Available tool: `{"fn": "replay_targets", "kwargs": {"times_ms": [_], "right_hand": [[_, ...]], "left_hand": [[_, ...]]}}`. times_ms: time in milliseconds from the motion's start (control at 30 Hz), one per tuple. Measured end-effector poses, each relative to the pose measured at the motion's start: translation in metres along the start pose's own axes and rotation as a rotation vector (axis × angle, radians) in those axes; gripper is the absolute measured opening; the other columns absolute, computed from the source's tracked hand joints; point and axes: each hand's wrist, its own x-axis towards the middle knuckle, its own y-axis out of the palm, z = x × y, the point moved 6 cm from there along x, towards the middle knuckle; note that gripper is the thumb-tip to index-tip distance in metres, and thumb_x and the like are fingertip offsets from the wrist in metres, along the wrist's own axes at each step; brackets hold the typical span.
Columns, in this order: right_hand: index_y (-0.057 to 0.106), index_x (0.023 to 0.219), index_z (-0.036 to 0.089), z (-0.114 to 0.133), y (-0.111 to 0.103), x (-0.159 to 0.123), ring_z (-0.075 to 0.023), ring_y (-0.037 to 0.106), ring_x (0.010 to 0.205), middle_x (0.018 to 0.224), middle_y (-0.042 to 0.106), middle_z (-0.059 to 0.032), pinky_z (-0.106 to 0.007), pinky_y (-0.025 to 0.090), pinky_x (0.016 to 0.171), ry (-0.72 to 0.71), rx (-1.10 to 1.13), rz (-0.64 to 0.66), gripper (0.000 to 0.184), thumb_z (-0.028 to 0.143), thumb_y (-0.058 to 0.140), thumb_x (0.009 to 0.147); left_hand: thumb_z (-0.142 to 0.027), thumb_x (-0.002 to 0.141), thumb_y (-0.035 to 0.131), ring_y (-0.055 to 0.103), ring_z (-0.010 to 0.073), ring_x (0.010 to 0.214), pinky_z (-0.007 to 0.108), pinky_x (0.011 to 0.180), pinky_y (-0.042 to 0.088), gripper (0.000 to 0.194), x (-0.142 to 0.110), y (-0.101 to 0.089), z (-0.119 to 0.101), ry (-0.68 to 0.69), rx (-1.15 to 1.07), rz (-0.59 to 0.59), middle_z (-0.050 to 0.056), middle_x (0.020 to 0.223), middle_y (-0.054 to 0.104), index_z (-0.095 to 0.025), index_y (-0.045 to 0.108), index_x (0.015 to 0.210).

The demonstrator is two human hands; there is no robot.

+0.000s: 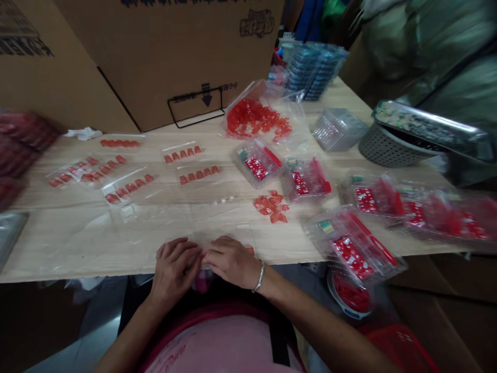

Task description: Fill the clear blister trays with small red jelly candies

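Our left grip (174,269) and right grip (231,261) meet at the front edge of the wooden surface (77,248), both curled narrow on a clear plastic bag (202,257), mostly hidden between them. Just ahead lie loose red pieces (271,206), with bagged red pieces (199,176) farther left

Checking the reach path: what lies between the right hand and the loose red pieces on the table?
In the head view, only clear plastic film lies on the wooden tabletop between the right hand and the loose red pieces.
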Motion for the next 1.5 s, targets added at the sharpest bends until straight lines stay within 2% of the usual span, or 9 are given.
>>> {"fn": "replay_targets", "kwargs": {"times_ms": [200, 333, 500, 567, 667, 967, 1200, 1400, 1500], "right_hand": [[0.060, 0.084, 0.015, 0.013, 0.012, 0.009, -0.0202, 0.056, 0.081, 0.086, 0.064, -0.0056, -0.033, 0.045, 0.074, 0.082, -0.177, 0.058, 0.009, 0.018, 0.054, 0.090], [0.061, 0.085, 0.015, 0.005, 0.011, 0.005, -0.0181, 0.058, 0.081, 0.086, 0.066, -0.0050, -0.031, 0.047, 0.077, 0.163, -0.053, 0.081, 0.007, 0.018, 0.057, 0.089], [0.063, 0.092, 0.020, -0.029, -0.041, -0.035, -0.0153, 0.061, 0.095, 0.103, 0.066, -0.0051, -0.027, 0.049, 0.084, 0.275, 0.153, -0.237, 0.014, 0.018, 0.050, 0.092], [0.064, 0.094, 0.020, -0.057, -0.064, -0.063, -0.0176, 0.061, 0.091, 0.096, 0.066, -0.0063, -0.030, 0.050, 0.079, 0.491, 0.048, -0.375, 0.020, 0.014, 0.045, 0.091], [0.065, 0.093, 0.018, -0.089, -0.078, -0.093, -0.0226, 0.060, 0.088, 0.095, 0.064, -0.0098, -0.035, 0.049, 0.077, 0.689, -0.213, -0.383, 0.019, 0.014, 0.046, 0.088], [0.061, 0.087, 0.020, -0.090, -0.071, -0.103, -0.0203, 0.058, 0.085, 0.089, 0.062, -0.0071, -0.032, 0.047, 0.075, 0.629, -0.163, -0.413, 0.014, 0.013, 0.048, 0.087], [0.060, 0.078, 0.020, -0.097, -0.067, -0.124, -0.0144, 0.057, 0.068, 0.073, 0.060, 0.0002, -0.025, 0.046, 0.062, 0.835, 0.348, -0.724, 0.008, 0.018, 0.052, 0.079], [0.062, 0.085, 0.018, -0.101, -0.066, -0.129, -0.0165, 0.059, 0.075, 0.083, 0.062, -0.0035, -0.028, 0.047, 0.067, 0.875, 0.321, -0.679, 0.011, 0.019, 0.052, 0.080], [0.063, 0.089, 0.018, -0.101, -0.069, -0.126, -0.0177, 0.059, 0.077, 0.086, 0.061, -0.0052, -0.029, 0.048, 0.067, 0.861, 0.246, -0.607, 0.015, 0.017, 0.051, 0.081]], "left_hand": [[-0.016, 0.085, 0.051, 0.059, 0.0269, 0.097, 0.039, 0.080, 0.042, 0.018, 0.000, -0.004, -0.003, 0.049, 0.011, -0.041, 0.009, 0.094, 0.071, -0.018, 0.065, 0.096], [-0.014, 0.087, 0.053, 0.061, 0.0246, 0.096, 0.038, 0.080, 0.041, 0.023, -0.002, -0.007, -0.012, 0.113, 0.004, -0.109, 0.010, 0.101, 0.070, -0.018, 0.060, 0.108], [-0.017, 0.088, 0.054, 0.062, 0.0232, 0.091, 0.038, 0.081, 0.039, 0.013, 0.000, 0.002, -0.019, 0.174, 0.023, -0.043, 0.007, 0.097, 0.072, -0.020, 0.063, 0.097], [-0.018, 0.087, 0.056, 0.062, 0.0228, 0.093, 0.038, 0.081, 0.040, 0.017, 0.003, 0.001, -0.019, 0.145, 0.011, -0.056, 0.009, 0.103, 0.071, -0.019, 0.062, 0.103], [-0.019, 0.087, 0.058, 0.061, 0.0222, 0.098, 0.037, 0.083, 0.041, 0.022, 0.012, 0.002, -0.025, 0.136, -0.051, -0.038, 0.009, 0.107, 0.070, -0.018, 0.060, 0.109], [-0.013, 0.091, 0.048, 0.062, 0.0170, 0.084, 0.031, 0.074, 0.047, 0.017, 0.034, 0.022, -0.045, 0.268, -0.250, 0.138, 0.005, 0.093, 0.072, -0.018, 0.063, 0.097], [-0.009, 0.088, 0.046, 0.061, 0.0216, 0.080, 0.036, 0.069, 0.051, 0.021, 0.036, 0.030, -0.049, 0.245, -0.119, 0.236, 0.009, 0.090, 0.070, -0.016, 0.065, 0.094], [-0.020, 0.092, 0.045, 0.064, 0.0188, 0.090, 0.032, 0.078, 0.055, 0.020, 0.035, 0.027, -0.045, 0.137, -0.242, 0.140, 0.009, 0.099, 0.067, -0.018, 0.062, 0.103], [-0.018, 0.092, 0.046, 0.064, 0.0161, 0.081, 0.028, 0.072, 0.055, 0.018, 0.040, 0.028, -0.045, 0.149, -0.300, 0.182, 0.006, 0.089, 0.068, -0.018, 0.064, 0.091]]}}
